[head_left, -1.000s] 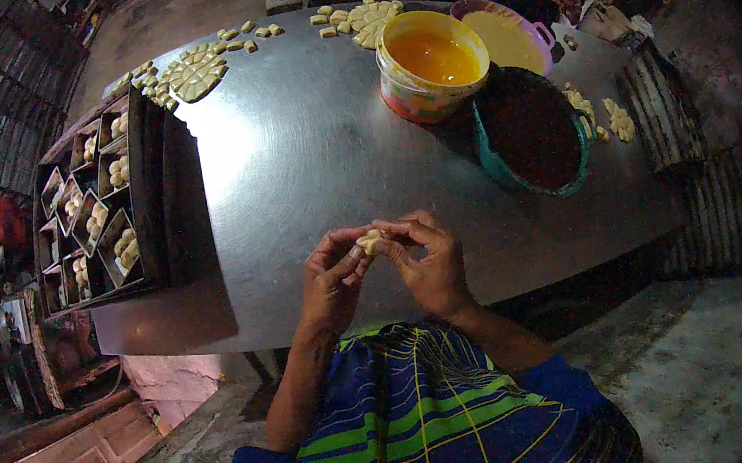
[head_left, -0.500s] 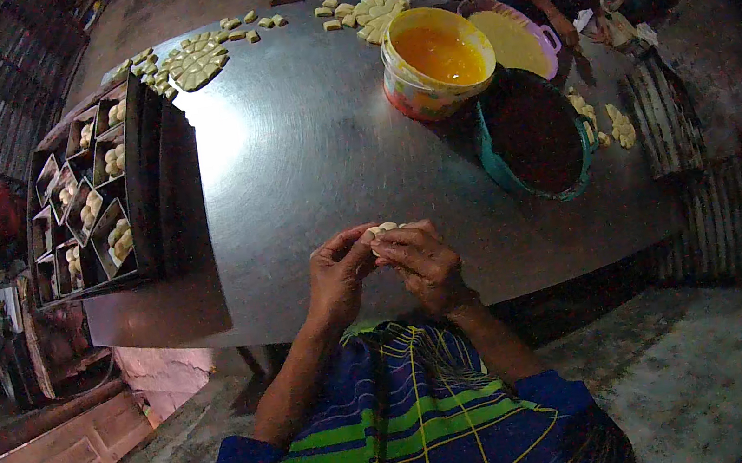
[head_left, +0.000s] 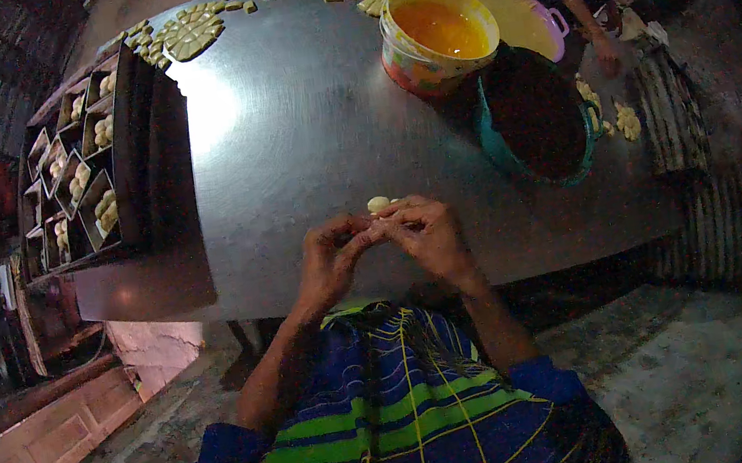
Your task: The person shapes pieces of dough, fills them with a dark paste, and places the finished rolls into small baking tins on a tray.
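Your left forearm [head_left: 281, 367] and right forearm [head_left: 501, 327] are bare below the sleeves, slanting forward and inward over the near edge of the surface [head_left: 301, 128]. Your left wrist [head_left: 307, 315] and right wrist [head_left: 466, 286] are well apart. Beyond them, your left grip [head_left: 331, 254] and right grip [head_left: 428, 235] meet just above the surface, near the middle of that edge. Your fingers [head_left: 412, 212] curl inward, each side pinching, and your thumbs [head_left: 398, 235] angle forward toward each other, tips almost touching.
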`<state>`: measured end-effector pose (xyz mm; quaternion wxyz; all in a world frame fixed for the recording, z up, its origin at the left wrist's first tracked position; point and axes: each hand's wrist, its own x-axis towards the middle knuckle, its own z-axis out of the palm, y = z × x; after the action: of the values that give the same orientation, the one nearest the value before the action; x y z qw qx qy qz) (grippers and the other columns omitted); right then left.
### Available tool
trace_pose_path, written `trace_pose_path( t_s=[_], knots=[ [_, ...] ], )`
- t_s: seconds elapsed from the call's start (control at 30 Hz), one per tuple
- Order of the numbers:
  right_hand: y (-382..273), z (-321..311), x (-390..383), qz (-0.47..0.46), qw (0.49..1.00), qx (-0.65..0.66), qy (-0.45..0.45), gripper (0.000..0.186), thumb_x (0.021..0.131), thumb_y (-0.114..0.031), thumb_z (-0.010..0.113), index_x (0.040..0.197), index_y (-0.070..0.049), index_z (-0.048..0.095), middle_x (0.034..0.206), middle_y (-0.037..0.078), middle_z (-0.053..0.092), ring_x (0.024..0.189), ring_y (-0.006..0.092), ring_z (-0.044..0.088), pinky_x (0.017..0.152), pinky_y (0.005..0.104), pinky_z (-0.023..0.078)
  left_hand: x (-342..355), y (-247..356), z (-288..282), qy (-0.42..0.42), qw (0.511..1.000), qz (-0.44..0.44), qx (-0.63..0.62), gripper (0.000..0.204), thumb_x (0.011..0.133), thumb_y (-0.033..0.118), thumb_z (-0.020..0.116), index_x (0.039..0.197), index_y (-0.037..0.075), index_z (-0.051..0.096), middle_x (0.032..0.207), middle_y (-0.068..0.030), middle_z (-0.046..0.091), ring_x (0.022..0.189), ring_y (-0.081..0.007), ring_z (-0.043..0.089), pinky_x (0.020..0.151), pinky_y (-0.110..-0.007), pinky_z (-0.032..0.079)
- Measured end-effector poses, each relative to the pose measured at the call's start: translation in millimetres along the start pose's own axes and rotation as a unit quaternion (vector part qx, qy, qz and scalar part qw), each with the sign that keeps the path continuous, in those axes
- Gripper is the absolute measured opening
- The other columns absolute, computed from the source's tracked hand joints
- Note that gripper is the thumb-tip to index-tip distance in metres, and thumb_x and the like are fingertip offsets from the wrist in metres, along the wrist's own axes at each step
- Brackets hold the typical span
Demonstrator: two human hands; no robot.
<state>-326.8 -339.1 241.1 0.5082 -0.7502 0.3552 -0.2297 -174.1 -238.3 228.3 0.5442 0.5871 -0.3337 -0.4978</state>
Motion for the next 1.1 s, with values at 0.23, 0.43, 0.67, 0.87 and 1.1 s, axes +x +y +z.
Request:
trace_pose_path(
  t_s=[0.23, 0.43, 0.67, 0.87, 1.1],
  knots=[
    [14, -38, 16, 0.008, 0.999, 0.034, -0.039, 0.012, 0.084, -0.014, 0.073, 0.088, -0.002, 0.074, 0.104, 0.013, 0.071, 0.094, 0.0190, 0.068, 0.074, 0.0313, 0.055, 24, 19, 16, -0.041, 0.996, 0.044, -0.072, 0.035, 0.089, 0.009, 0.067, 0.122, 0.003, 0.054, 0.102, -0.0110, 0.068, 0.093, -0.0204, 0.066, 0.084, -0.035, 0.054],
    [15, -52, 24, 0.051, 0.985, 0.164, -0.019, 0.019, 0.083, -0.010, 0.075, 0.097, -0.003, 0.065, 0.100, 0.009, 0.071, 0.087, 0.0175, 0.068, 0.076, 0.0296, 0.054, 40, 25, 28, -0.112, 0.970, 0.031, -0.213, 0.074, 0.082, -0.001, 0.069, 0.144, 0.009, 0.030, 0.103, -0.0103, 0.066, 0.097, -0.0219, 0.065, 0.084, -0.038, 0.054],
    [43, -52, 9, 0.081, 0.990, 0.070, -0.093, 0.029, 0.082, -0.011, 0.075, 0.109, -0.003, 0.067, 0.098, 0.010, 0.071, 0.088, 0.0188, 0.068, 0.076, 0.0334, 0.053, 38, -5, 20, -0.091, 0.934, 0.048, -0.342, 0.077, 0.078, -0.008, 0.066, 0.145, 0.008, 0.031, 0.115, -0.0108, 0.063, 0.111, -0.0210, 0.059, 0.102, -0.038, 0.045],
    [119, -8, -15, -0.109, 0.960, -0.249, -0.067, 0.016, 0.081, -0.008, 0.071, 0.096, -0.003, 0.069, 0.091, 0.012, 0.067, 0.088, 0.0285, 0.063, 0.081, 0.0392, 0.050, 18, -41, -49, 0.111, 0.943, -0.003, -0.312, 0.061, 0.082, 0.002, 0.067, 0.138, 0.006, 0.042, 0.118, -0.0132, 0.059, 0.118, -0.0261, 0.055, 0.107, -0.041, 0.041],
    [164, 16, -22, -0.251, 0.877, -0.410, 0.026, 0.022, 0.081, -0.011, 0.072, 0.103, -0.007, 0.066, 0.104, 0.007, 0.063, 0.091, 0.0271, 0.063, 0.087, 0.0411, 0.052, -28, -99, -115, 0.267, 0.907, 0.006, -0.326, 0.049, 0.084, -0.001, 0.063, 0.131, 0.004, 0.050, 0.114, -0.0112, 0.060, 0.107, -0.0232, 0.060, 0.095, -0.035, 0.050]
  ],
)
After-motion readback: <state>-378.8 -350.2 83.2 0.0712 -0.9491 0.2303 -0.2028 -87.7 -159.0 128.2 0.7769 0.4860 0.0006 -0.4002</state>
